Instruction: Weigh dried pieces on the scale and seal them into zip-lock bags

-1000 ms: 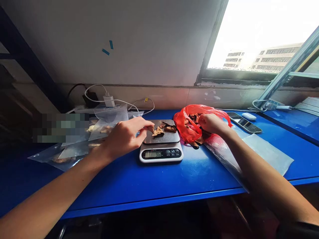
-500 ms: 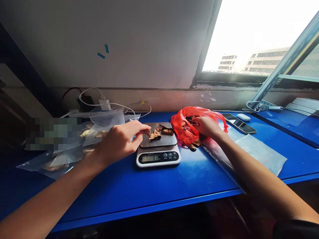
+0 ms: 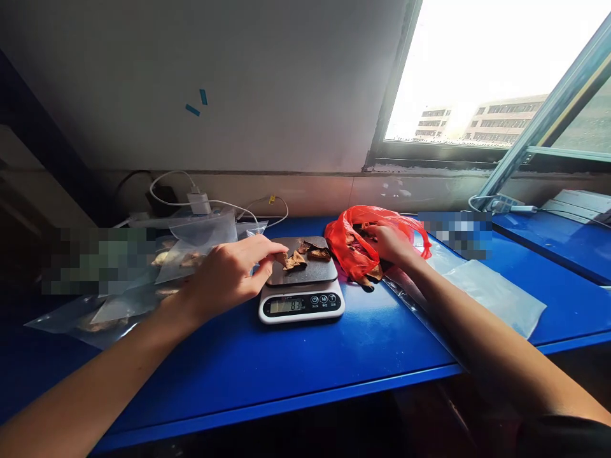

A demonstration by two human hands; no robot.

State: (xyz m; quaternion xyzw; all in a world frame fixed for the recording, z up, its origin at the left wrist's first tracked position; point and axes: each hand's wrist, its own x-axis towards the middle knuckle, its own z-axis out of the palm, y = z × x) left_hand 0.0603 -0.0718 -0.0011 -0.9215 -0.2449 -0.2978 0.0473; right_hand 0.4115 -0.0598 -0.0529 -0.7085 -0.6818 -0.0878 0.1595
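Note:
A white digital kitchen scale (image 3: 301,308) stands on the blue table, its display reading about 83, with any decimal point unclear. Several curled brown dried slices (image 3: 315,252) lie on its metal plate (image 3: 312,275). At the plate's left edge my left hand (image 3: 238,267) is closed in a pinch on a small piece of dried slice (image 3: 285,259). My right hand (image 3: 392,245) reaches into a crumpled red plastic bag (image 3: 351,254) of similar slices. Its fingers look curled, and the bag and slices hide what they hold. One dark slice (image 3: 375,275) pokes out below the bag.
Clear zip bags (image 3: 119,312) with dried slices lie at left, beside a blurred patch. Flat clear bags (image 3: 496,296) rest under and beyond my right forearm. A white charger (image 3: 198,203) and cables run along the wall. The table's front edge (image 3: 286,412) is near me.
The view has shifted slightly. My left hand keeps its pinch at the scale, and my right hand stays in the red bag. The slices on the plate look the same.

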